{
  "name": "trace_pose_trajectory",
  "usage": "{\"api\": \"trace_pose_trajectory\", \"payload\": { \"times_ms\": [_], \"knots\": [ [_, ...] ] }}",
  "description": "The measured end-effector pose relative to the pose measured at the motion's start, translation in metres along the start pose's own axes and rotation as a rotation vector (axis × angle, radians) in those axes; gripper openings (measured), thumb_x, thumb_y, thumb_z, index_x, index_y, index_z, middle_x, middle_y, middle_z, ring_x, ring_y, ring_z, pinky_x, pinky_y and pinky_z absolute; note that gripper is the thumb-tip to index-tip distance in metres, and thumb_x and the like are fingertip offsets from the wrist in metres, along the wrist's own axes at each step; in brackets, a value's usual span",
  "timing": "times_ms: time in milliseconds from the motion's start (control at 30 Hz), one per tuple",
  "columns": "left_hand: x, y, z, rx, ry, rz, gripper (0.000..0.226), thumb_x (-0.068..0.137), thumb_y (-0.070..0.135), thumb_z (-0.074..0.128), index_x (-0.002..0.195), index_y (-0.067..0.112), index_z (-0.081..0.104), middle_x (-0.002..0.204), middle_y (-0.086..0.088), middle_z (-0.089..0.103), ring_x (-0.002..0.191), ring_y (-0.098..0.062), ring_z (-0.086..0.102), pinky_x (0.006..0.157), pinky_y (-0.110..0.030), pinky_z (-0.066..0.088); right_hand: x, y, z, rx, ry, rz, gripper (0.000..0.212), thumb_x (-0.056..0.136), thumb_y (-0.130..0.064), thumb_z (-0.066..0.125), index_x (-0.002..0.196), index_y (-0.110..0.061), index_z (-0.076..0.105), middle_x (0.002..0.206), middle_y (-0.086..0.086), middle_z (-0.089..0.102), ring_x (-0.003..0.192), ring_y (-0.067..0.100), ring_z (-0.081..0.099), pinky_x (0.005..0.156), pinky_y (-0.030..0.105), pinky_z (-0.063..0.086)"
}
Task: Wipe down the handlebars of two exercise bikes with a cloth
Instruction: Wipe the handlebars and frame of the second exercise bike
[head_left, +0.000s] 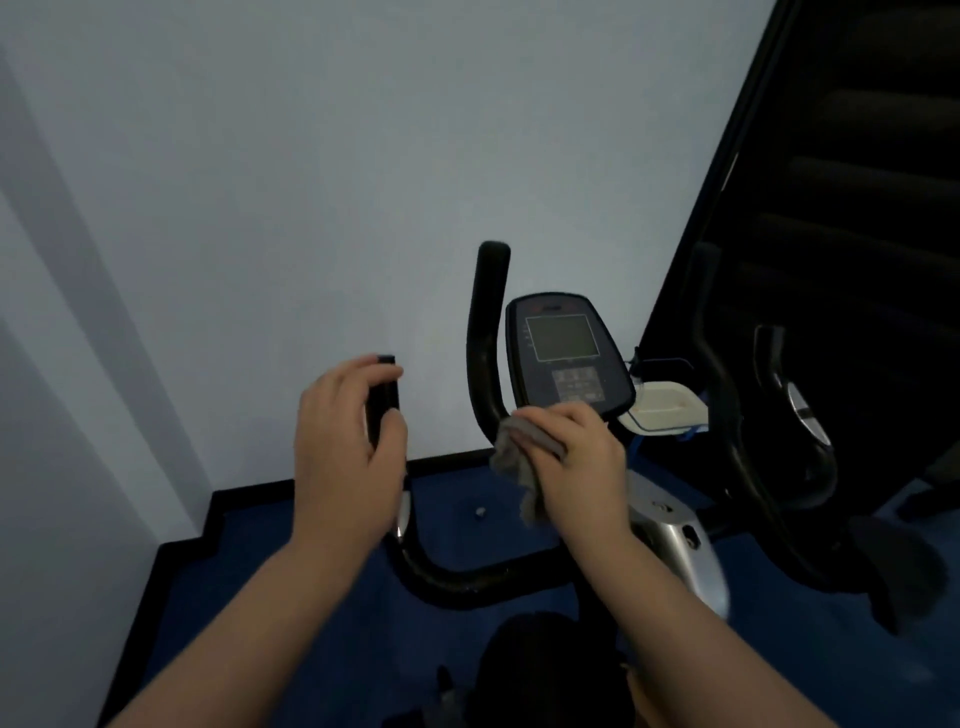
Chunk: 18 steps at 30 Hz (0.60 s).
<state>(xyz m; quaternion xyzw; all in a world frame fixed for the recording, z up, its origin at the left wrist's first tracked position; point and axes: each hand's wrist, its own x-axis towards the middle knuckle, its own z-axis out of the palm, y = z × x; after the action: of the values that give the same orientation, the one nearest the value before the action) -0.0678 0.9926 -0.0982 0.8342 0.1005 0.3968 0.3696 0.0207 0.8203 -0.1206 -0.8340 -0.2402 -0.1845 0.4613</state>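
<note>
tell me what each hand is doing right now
Left hand: gripping the left handlebar.
Right hand: holding the grey cloth against the right handlebar.

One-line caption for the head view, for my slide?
Left hand grips the handlebar; right hand presses a grey cloth below the console.

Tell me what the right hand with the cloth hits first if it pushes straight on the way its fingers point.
The right hand, holding the grey cloth, points up and left. First in that line is likely the black upright handlebar just beyond the fingertips, though depth is unclear from this one view.
</note>
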Motion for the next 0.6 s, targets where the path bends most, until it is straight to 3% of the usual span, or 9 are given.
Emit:
{"api": "trace_pose_trajectory", "payload": {
  "times_ms": [100,200,300,500,600],
  "knots": [
    [0.030,-0.015,0.009,0.013,-0.027,-0.049,0.031,0.092,0.005,0.050,0.120,0.015,0.058,0.129,0.001,0.052,0.122,-0.012,0.041,0.104,-0.024,0.028,0.019,-0.015,0.015,-0.002,-0.010,-0.031,0.021,0.082,-0.011,0.073,0.099,-0.021,0.075,0.092,-0.005,0.060,0.083,0.008,0.057,0.075,0.011,0.043],
    [0.035,-0.021,0.020,-0.038,-0.089,-0.082,0.029,0.096,0.015,0.045,0.123,0.020,0.056,0.118,0.010,0.052,0.112,-0.009,0.045,0.098,-0.024,0.035,-0.006,-0.005,0.004,-0.058,0.023,-0.050,0.030,0.079,-0.013,0.076,0.103,-0.031,0.072,0.092,-0.015,0.057,0.085,0.004,0.058,0.074,0.018,0.048],
    [0.036,-0.021,0.029,-0.025,-0.047,-0.042,0.030,0.097,0.028,0.042,0.124,0.022,0.054,0.117,0.014,0.050,0.109,-0.003,0.044,0.091,-0.021,0.033,-0.008,0.000,-0.005,-0.019,0.028,-0.055,0.036,0.074,-0.011,0.079,0.099,-0.037,0.072,0.089,-0.018,0.058,0.083,0.001,0.059,0.070,0.007,0.044],
    [0.045,-0.033,0.027,-0.119,0.029,-0.031,0.025,0.096,0.022,0.045,0.111,0.020,0.065,0.106,0.014,0.059,0.098,0.000,0.055,0.083,-0.009,0.039,0.051,-0.018,0.033,0.063,0.054,0.008,0.018,0.077,-0.017,0.077,0.091,-0.028,0.075,0.086,-0.009,0.064,0.081,-0.003,0.059,0.071,0.003,0.041],
    [0.044,-0.038,0.030,-0.140,0.036,-0.028,0.023,0.097,0.015,0.046,0.105,0.018,0.067,0.102,0.013,0.060,0.096,0.002,0.056,0.082,-0.003,0.038,0.053,-0.012,0.030,0.079,0.076,0.073,0.014,0.078,-0.021,0.077,0.090,-0.026,0.073,0.088,-0.012,0.067,0.084,-0.002,0.060,0.074,0.009,0.044]
  ]
}}
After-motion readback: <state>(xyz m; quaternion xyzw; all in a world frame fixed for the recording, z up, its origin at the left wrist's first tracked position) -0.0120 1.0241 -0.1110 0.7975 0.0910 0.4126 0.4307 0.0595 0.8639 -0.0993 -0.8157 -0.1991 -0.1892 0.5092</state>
